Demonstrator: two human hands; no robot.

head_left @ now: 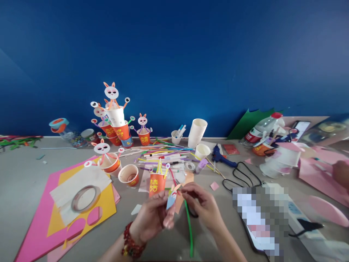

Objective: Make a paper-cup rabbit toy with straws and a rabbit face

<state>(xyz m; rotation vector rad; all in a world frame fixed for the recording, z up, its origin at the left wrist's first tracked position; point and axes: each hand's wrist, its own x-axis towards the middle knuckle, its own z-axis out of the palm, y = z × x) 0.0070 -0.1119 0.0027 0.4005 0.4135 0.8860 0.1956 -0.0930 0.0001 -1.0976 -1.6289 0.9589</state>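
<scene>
My left hand (152, 216), with a red bead bracelet on its wrist, holds a small paper rabbit face (171, 200) with upright ears between thumb and fingers. My right hand (203, 203) pinches at the ear side of this cutout; its fingertips partly hide what they grip. Just behind the hands stands an orange paper cup (157, 183) with yellow pipe-cleaner arms. A green pipe cleaner (189, 229) runs down below my right fingers; whether they hold it is unclear.
Paper-cup rabbits (111, 91) and a tape roll (85, 198) on coloured paper are at left. Pipe cleaners and markers (166, 156) lie mid-table. At right are a blue glue gun (222, 157) with its cord, a phone (253, 225), a power strip (297, 218) and another person's hand (340, 174).
</scene>
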